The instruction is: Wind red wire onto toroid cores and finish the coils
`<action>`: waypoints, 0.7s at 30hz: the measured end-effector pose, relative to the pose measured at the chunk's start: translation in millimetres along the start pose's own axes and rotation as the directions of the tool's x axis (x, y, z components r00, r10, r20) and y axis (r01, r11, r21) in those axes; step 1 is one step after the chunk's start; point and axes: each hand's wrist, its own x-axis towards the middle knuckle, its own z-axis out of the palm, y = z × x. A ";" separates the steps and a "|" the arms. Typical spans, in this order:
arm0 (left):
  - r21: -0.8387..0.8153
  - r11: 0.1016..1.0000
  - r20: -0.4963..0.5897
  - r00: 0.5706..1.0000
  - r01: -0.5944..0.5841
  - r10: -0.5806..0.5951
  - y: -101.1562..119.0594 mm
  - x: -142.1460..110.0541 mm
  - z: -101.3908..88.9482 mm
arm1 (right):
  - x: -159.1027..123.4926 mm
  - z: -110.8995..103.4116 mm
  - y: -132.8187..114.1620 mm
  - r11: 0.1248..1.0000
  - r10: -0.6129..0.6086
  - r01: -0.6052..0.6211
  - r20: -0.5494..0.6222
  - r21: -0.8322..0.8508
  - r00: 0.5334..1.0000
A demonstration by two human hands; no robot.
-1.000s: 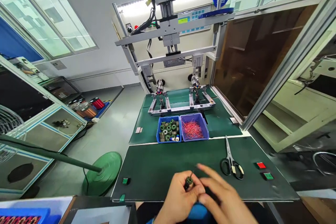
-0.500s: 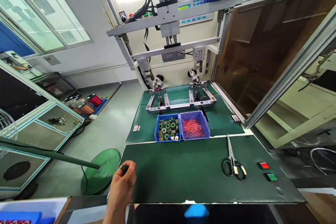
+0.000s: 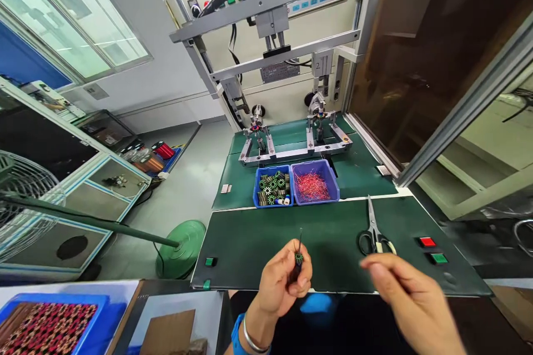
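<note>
My left hand (image 3: 283, 283) is closed around a small green-and-black rotor core (image 3: 298, 258) with a thin shaft sticking up, held over the near edge of the green work mat (image 3: 250, 244). My right hand (image 3: 410, 302) hovers to the right, fingers loosely extended and apart, holding nothing, just below the scissors (image 3: 375, 233). Behind, a blue bin of rotor cores (image 3: 272, 191) and a purple bin of red wire pieces (image 3: 314, 186) sit side by side.
A winding machine with two fixtures (image 3: 291, 141) stands at the back under a metal gantry. Red (image 3: 427, 242) and green (image 3: 438, 258) buttons lie right of the scissors. A blue tray of parts (image 3: 45, 327) sits lower left. A fan base (image 3: 181, 247) stands on the floor.
My left hand came back from the left edge to the middle with the rotor core. My right hand re-entered from the lower right. The view tilted slightly down.
</note>
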 end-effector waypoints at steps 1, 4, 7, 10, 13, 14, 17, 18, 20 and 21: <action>0.035 0.999 -0.013 1.000 -0.011 0.011 -2.2 -1.4 0.8 | 2.9 12.4 -8.7 1.000 -0.020 0.020 0.042 -0.003 0.999; 0.161 0.986 -0.052 0.997 -0.045 0.054 -7.0 -5.8 2.5 | 4.1 36.8 -23.2 0.999 -0.036 0.029 0.209 0.034 0.977; 0.266 0.963 -0.073 0.995 -0.039 0.060 -9.4 -8.4 2.8 | -1.1 44.9 -22.8 0.998 -0.010 -0.011 0.310 0.065 0.951; 0.325 0.945 -0.092 0.993 -0.038 0.072 -8.7 -8.3 1.2 | -3.1 45.6 -18.5 0.999 -0.011 -0.001 0.275 0.044 0.961; 0.369 0.929 -0.123 0.989 -0.031 0.082 -5.3 -9.5 -4.0 | 1.8 47.8 -16.3 0.998 -0.055 0.054 0.238 0.015 0.970; 0.382 0.924 -0.122 0.990 -0.014 0.065 -4.5 -11.1 -6.6 | 4.0 49.1 -16.4 0.998 -0.070 0.069 0.250 0.013 0.966; 0.414 0.907 -0.118 0.993 0.070 -0.023 -8.1 -15.6 -14.7 | 4.5 50.8 -19.8 0.996 -0.088 0.081 0.316 0.036 0.945; 0.422 0.901 -0.127 0.991 0.099 -0.049 -12.1 -13.4 -16.5 | 2.0 49.4 -21.5 0.996 -0.086 0.074 0.315 0.050 0.945; 0.430 0.891 -0.118 0.988 0.142 -0.101 -26.3 5.0 -15.3 | -4.6 41.8 -22.5 0.997 -0.051 0.036 0.237 0.068 0.970; 0.435 0.884 -0.062 0.985 0.173 -0.162 -38.2 22.3 -9.7 | -7.1 33.9 -20.5 0.997 -0.012 0.000 0.161 0.072 0.987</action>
